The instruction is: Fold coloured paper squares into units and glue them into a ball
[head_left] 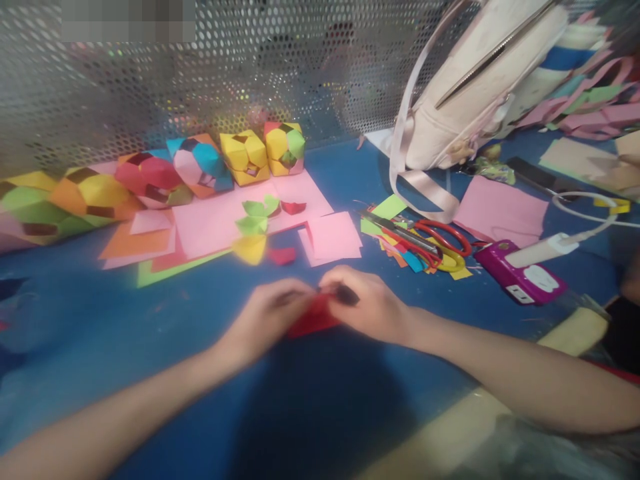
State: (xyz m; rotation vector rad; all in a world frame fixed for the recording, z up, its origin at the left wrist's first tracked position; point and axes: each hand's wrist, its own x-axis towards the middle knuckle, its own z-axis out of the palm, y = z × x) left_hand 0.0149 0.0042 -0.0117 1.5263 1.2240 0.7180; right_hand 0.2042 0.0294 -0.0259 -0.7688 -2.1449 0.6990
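Between my two hands is a piece of red paper (pixel 314 319), held just above the blue table. My left hand (pixel 273 308) grips its left side with bent fingers. On the other side my right hand (pixel 367 303) pinches the paper's upper right part, its fingers curled. Motion blurs the fingertips, so the folds in the paper are hard to make out. Just beyond the hands lie small folded pieces: a yellow one (pixel 250 249), a red one (pixel 283 256), another red one (pixel 293 207) and green ones (pixel 256 217). Square pink sheets (pixel 334 237) lie close by.
Several colourful folded paper balls (pixel 245 157) line the perforated metal panel (pixel 320 73). Red-handled scissors (pixel 440 237) rest on paper scraps at right, beside a purple box (pixel 520 273) with a white plug and cable. A white bag (pixel 450 100) stands behind. Pink sheets (pixel 215 220) lie at left.
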